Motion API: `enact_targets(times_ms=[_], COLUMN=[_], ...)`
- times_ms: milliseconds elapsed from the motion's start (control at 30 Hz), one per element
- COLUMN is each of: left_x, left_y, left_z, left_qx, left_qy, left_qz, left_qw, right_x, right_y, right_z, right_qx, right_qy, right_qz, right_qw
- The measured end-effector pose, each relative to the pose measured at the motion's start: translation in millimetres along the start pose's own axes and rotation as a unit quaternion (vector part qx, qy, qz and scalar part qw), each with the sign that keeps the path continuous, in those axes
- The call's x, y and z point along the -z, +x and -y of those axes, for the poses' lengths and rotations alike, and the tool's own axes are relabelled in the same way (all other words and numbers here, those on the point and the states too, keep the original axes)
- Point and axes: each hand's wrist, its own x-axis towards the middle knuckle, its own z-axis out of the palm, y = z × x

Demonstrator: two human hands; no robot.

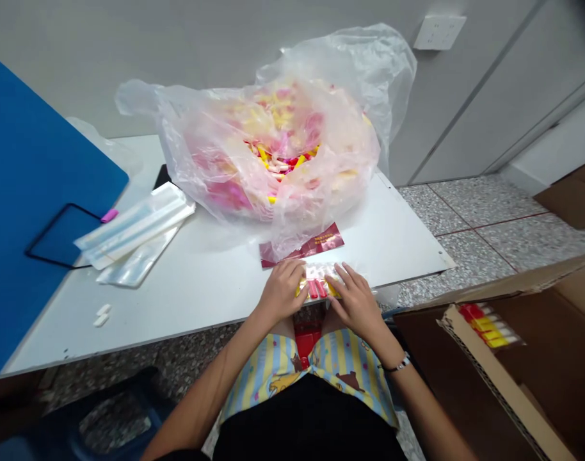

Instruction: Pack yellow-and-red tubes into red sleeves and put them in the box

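Observation:
At the table's front edge lies a clear plastic packet (316, 272) with small red and yellow pieces in its lower part. My left hand (283, 287) holds the packet's left end, fingers on top and thumb beside the red pieces. My right hand (352, 294) holds the right end, its fingers somewhat spread over the plastic. Just behind the packet is a dark red printed card (324, 242), partly covered by a large translucent bag (201, 147). Red, yellow, pink and white small pieces (285, 165) fill that bag. The undersides of both hands are hidden.
Flat clear plastic sleeves (139, 230) and two small white pieces (102, 315) lie left on the white table (177, 307). A blue panel (43, 192) stands at the left. At the lower right, an open carton (494, 384) holds a filled packet (489, 325) of red-yellow-white sticks.

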Motion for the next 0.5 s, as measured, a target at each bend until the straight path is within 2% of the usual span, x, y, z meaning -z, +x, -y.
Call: enact_targets(times_ms=[100, 233, 400, 500], left_x=[6.8, 2.4, -2.9, -4.0], left_y=[-17, -22, -6, 10], left_z=[6, 0, -21, -31], left_qx=[0.008, 0.019, 0.035, 0.052], left_qy=[0.025, 0.067, 0.127, 0.171], left_qz=[0.036, 0.068, 0.105, 0.125], left_qw=[0.999, 0.995, 0.986, 0.976], right_x=[-16, -25, -23, -21], right_y=[-2, -5, -5, -1], right_z=[6, 13, 10, 1], right_qx=[-0.047, -0.085, -0.127, -0.11], right_qy=[-0.039, -0.044, -0.017, -0.015], right_qz=[0.016, -0.01, -0.071, -0.038], right_qw=[0.998, 0.995, 0.989, 0.993])
